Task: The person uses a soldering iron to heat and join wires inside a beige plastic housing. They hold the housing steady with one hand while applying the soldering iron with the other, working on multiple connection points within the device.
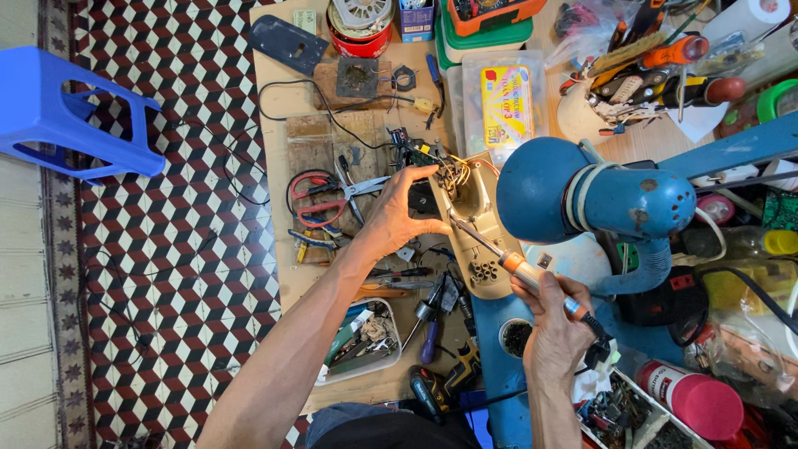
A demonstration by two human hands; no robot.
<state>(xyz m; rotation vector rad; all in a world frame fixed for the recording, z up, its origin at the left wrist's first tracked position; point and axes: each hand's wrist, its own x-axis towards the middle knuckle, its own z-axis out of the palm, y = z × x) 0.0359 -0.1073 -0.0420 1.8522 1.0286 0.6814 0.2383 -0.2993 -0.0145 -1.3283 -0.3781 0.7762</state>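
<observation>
a: step shown? left hand (397, 218) closes on the beige housing (474, 218) at table centre; right hand (555, 320) grips the soldering iron (507, 259).
b: judged soldering; next needs a steady tip on the wires (453, 172).

- Bright, even light falls over the cluttered workbench (283, 150), with colours strong and well saturated.
- Shadows are soft and short; a faint one lies under the left hand (399, 218).
- A mild sheen marks the round blue lamp head (544, 187) and the red can (698, 399).
- Wide-angle distortion bends the tiled floor (166, 249) and blue stool (71, 112) at the left edge.
- Focus is sharp at centre, slightly softer in the corners.
</observation>
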